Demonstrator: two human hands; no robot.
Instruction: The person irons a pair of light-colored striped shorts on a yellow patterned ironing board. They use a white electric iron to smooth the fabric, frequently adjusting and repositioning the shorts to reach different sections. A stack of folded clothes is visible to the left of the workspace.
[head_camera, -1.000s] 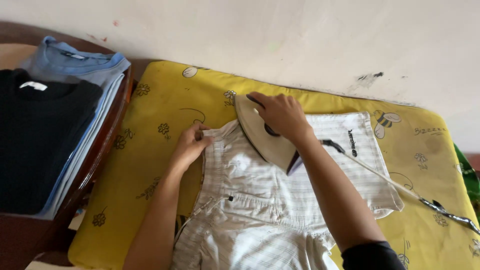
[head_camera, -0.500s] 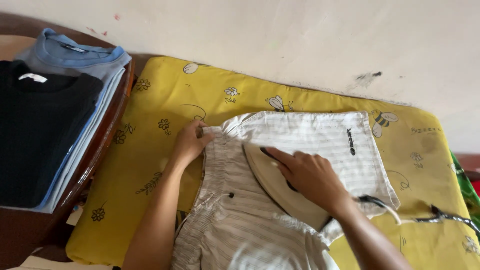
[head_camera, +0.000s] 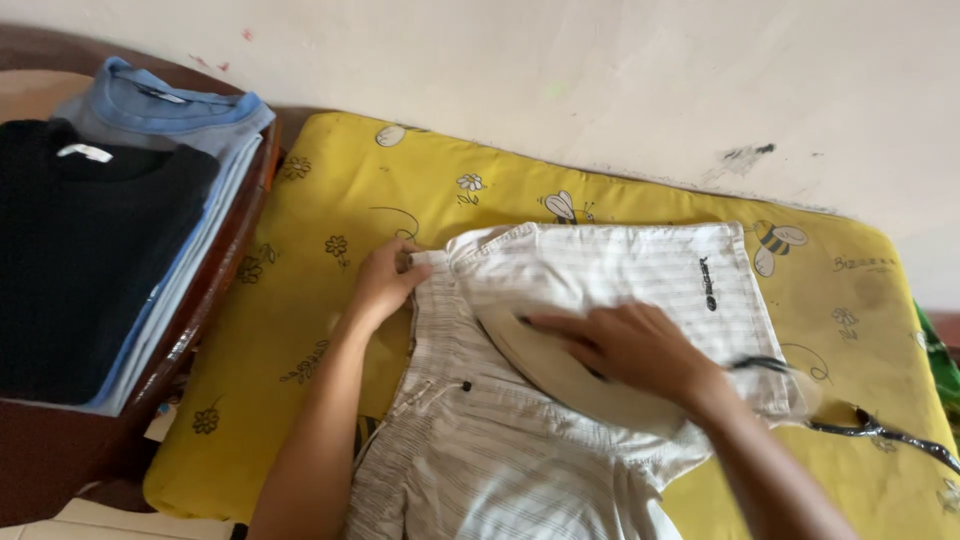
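One cream iron (head_camera: 580, 375), smooth and pointed, lies under the right hand (head_camera: 630, 350), whose fingers wrap its top in a firm grasp. It rests on one white striped cotton garment (head_camera: 560, 400) spread on one yellow padded mat (head_camera: 300, 300). The left hand (head_camera: 385, 280) pinches the garment's edge between its fingertips. Left of that hand, two folded shirts are stacked, dark one (head_camera: 80, 250) over blue one (head_camera: 160, 110).

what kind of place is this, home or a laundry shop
Most likely a home: a yellow bee-print padded cover serves as an ironing surface against a scuffed wall, with folded shirts stacked beside it.
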